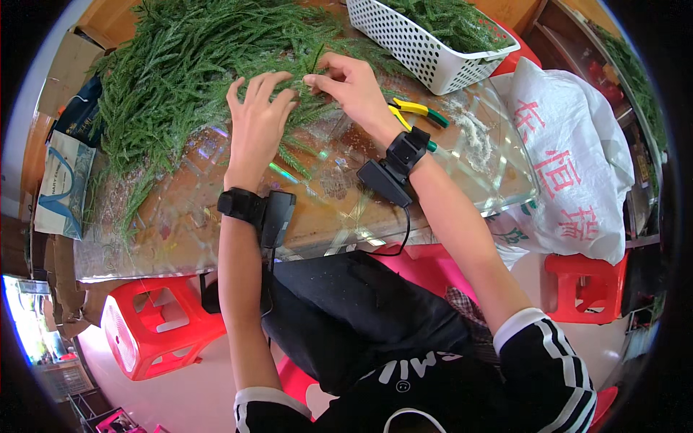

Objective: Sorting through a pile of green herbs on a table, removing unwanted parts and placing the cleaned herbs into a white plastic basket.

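A large heap of green artificial-looking pine sprigs (173, 65) covers the far left and middle of the table. Over its near edge, my left hand (258, 115) is held with fingers spread and slightly bent, nothing visible in them. My right hand (349, 85) pinches a thin green sprig (316, 59) between thumb and forefinger, its tip pointing up and away. Part of that sprig is lost among the greenery behind it. Beside my right wrist lie pliers (413, 108) with yellow and green handles, partly covered by the wrist.
A white perforated basket (404, 45) of greenery stands at the far right. White powder (473, 137) is scattered on the table (195, 238). A white sack (570, 159) bulges against the right edge. Red stools (155, 325) stand below, and a paper bag (63, 189) is at left.
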### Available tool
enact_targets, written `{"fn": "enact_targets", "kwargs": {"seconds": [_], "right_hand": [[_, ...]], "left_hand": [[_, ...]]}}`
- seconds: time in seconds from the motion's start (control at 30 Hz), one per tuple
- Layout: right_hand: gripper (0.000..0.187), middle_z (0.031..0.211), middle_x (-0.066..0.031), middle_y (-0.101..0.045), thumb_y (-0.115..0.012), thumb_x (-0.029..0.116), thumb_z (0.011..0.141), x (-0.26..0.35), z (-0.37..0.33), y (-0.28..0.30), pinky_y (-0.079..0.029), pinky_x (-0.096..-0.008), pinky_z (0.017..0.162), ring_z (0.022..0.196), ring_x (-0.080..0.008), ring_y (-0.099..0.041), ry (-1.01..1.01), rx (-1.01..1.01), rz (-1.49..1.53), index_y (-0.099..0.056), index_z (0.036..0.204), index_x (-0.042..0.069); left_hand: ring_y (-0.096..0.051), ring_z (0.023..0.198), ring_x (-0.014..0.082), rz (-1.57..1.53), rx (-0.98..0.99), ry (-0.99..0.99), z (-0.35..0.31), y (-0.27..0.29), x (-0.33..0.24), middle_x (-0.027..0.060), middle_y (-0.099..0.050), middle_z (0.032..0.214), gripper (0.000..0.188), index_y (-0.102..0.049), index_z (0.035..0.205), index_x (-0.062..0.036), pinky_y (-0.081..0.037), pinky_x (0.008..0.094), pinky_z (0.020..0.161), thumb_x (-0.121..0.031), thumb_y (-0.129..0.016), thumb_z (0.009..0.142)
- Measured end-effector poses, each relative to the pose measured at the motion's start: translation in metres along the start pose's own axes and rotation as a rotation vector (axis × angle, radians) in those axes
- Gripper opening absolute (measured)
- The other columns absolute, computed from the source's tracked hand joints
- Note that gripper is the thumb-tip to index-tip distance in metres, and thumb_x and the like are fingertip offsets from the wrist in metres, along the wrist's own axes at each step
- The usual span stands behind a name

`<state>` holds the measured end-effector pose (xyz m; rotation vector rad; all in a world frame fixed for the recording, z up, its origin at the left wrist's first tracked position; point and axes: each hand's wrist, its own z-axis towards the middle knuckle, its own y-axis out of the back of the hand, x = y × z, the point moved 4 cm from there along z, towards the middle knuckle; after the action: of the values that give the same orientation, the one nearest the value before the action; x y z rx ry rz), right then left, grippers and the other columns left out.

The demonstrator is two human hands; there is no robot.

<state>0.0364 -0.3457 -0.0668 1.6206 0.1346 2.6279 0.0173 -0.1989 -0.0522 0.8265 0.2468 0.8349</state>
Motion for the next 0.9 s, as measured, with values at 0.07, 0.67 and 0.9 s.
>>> {"fn": "enact_targets", "kwargs": {"seconds": [0.07, 0.67, 0.9], "right_hand": [[0.016, 0.065, -0.0002, -0.058, -0.065, 0.015, 0.080, 0.000, -0.003, 0.000, -0.036, -0.0203, 0.050, 0.063, -0.0055, -0.056, -0.086, 0.016, 0.087, -0.056, 0.084, 0.002], [0.018, 0.062, 0.0039, -0.055, -0.067, 0.010, 0.077, -0.015, 0.003, 0.007, -0.031, -0.0177, 0.048, 0.059, -0.0028, -0.051, -0.200, 0.174, 0.174, -0.053, 0.089, 0.008], [0.023, 0.069, 0.0040, -0.054, -0.072, 0.016, 0.073, 0.003, 0.000, -0.004, -0.037, -0.0204, 0.062, 0.068, -0.0060, -0.049, 0.106, 0.146, 0.025, -0.058, 0.086, 0.004]], "left_hand": [[-0.048, 0.108, 0.0181, 0.004, -0.006, -0.009, -0.001, 0.002, 0.001, -0.0007, -0.054, 0.110, 0.010, -0.059, 0.087, -0.0097, -0.028, 0.0485, 0.096, -0.014, -0.061, 0.078], [-0.050, 0.106, 0.0174, 0.022, -0.022, -0.158, 0.004, 0.008, -0.015, -0.0040, -0.056, 0.112, 0.010, -0.056, 0.080, -0.0094, -0.026, 0.0491, 0.098, -0.009, -0.060, 0.070], [-0.049, 0.105, 0.0185, 0.024, -0.078, -0.042, 0.001, 0.007, -0.002, -0.0042, -0.054, 0.114, 0.010, -0.056, 0.080, -0.0095, -0.025, 0.0498, 0.098, -0.007, -0.060, 0.072]]}}
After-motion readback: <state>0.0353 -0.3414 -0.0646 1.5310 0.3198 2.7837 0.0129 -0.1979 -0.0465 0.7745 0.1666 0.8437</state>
